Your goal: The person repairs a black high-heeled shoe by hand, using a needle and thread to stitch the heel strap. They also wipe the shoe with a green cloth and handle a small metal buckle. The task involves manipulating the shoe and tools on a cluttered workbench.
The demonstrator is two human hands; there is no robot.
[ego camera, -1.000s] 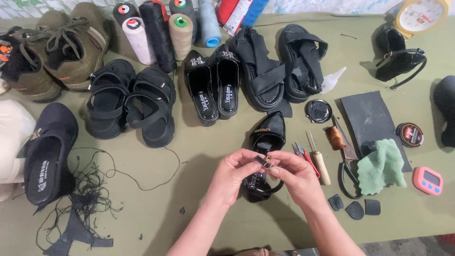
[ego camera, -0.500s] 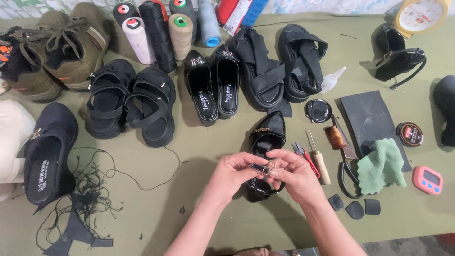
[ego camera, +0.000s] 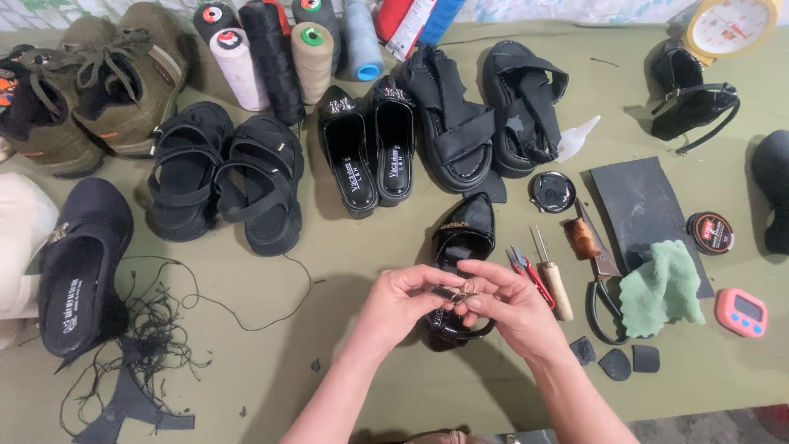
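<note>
My left hand (ego camera: 403, 300) and right hand (ego camera: 505, 300) pinch the small metal buckle (ego camera: 454, 292) on the glossy black pointed shoe's (ego camera: 460, 275) strap. Buckle not visibly fastened. Red-handled snips (ego camera: 526, 269) lie untouched beside.

Red-and-white package (ego camera: 408, 25): top edge of the bench, right of the thread cones; flat and leaning, red with a white printed panel; a blue package (ego camera: 442, 16) just beside it on the right
Round tin (ego camera: 709, 233): right part of the bench, beside the dark rubber sheet; black lid with a red-and-white printed label
Pink timer (ego camera: 740, 312): near the right edge, below the tin; rounded pink body with a small grey screen
Clock (ego camera: 729, 26): top right corner; yellow rim, white round dial
Insole labels (ego camera: 358, 175): light print inside the pair of black mules at centre top
Dark slipper label (ego camera: 72, 302): white print on the insole, far left
</note>
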